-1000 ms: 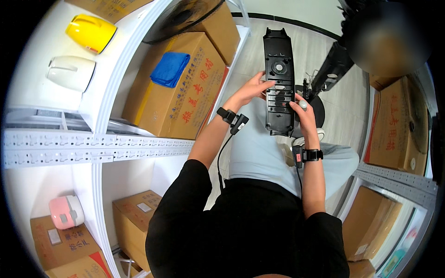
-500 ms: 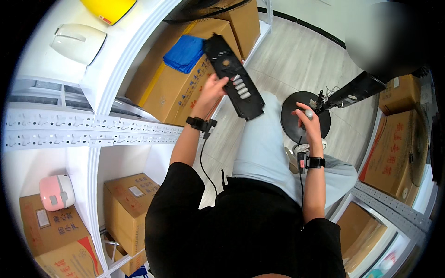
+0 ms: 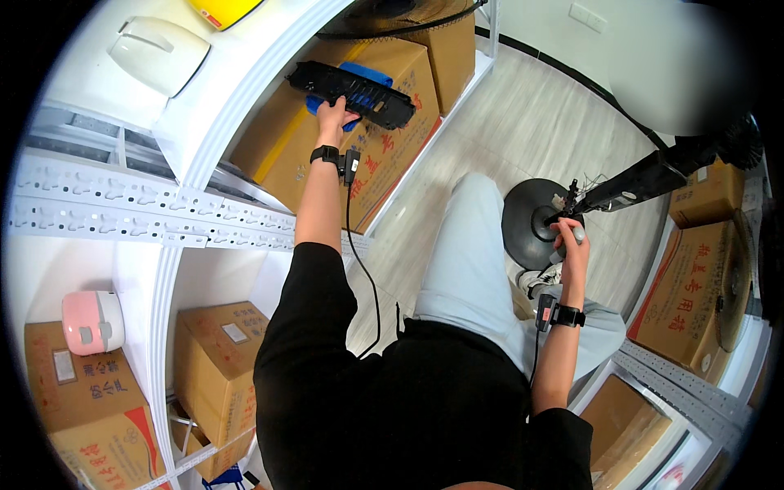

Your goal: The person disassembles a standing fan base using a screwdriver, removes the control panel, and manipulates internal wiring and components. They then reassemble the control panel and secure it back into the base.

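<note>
My left hand (image 3: 333,121) is stretched out over a cardboard box (image 3: 282,151) on the left shelf. Its fingers grip the near edge of a long black plastic control panel (image 3: 371,96). Beneath the panel, a folded blue cloth (image 3: 366,73) is partly hidden on the box top. My right hand (image 3: 572,245) is closed round a grey-handled screwdriver (image 3: 580,233), whose tip I cannot make out. That hand is beside the round black base (image 3: 527,220) of a stand fan. The fan's black pole (image 3: 641,181) leans to the right, with loose wires at its lower end.
A fan grille (image 3: 392,20) lies on the boxes at the top. A white kettle-like appliance (image 3: 159,55) and a pink-and-white appliance (image 3: 91,322) stand on the left shelving. More boxes (image 3: 682,298) and a grille are at the right. Cables run from both my wrists.
My left hand has carried the panel up and left onto the box, turning it so its buttons no longer show. My right hand has moved down and right, still holding the screwdriver.
</note>
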A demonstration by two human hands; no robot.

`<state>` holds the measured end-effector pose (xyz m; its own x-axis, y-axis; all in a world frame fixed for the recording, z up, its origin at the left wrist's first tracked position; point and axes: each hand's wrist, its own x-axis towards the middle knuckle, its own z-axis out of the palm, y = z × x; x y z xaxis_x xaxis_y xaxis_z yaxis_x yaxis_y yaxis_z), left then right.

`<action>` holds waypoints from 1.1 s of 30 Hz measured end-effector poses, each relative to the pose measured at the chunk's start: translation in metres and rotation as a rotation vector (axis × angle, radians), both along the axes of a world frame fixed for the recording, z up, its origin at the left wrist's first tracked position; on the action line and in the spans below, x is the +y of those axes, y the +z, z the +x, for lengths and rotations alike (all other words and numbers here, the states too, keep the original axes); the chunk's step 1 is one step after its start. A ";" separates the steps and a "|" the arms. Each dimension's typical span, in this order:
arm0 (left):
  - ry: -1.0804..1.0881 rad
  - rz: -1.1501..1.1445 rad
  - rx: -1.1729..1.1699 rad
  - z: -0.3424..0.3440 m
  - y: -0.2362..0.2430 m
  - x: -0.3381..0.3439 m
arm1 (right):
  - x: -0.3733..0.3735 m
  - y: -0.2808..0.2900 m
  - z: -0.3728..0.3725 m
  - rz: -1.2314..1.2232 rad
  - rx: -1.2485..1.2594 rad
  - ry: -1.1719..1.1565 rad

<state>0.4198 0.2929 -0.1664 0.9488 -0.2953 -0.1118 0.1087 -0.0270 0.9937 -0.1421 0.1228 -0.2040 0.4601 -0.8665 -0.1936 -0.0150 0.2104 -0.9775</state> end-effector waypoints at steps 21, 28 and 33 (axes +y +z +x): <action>0.219 0.791 -0.691 -0.005 -0.021 -0.021 | -0.019 -0.041 -0.052 -0.398 0.259 -0.220; -0.153 0.414 -1.157 -0.142 0.016 -0.084 | -0.002 -0.008 -0.069 0.039 0.096 -0.484; -0.838 0.269 -0.650 -0.239 -0.018 -0.142 | -0.008 -0.014 -0.094 0.067 -0.108 -0.535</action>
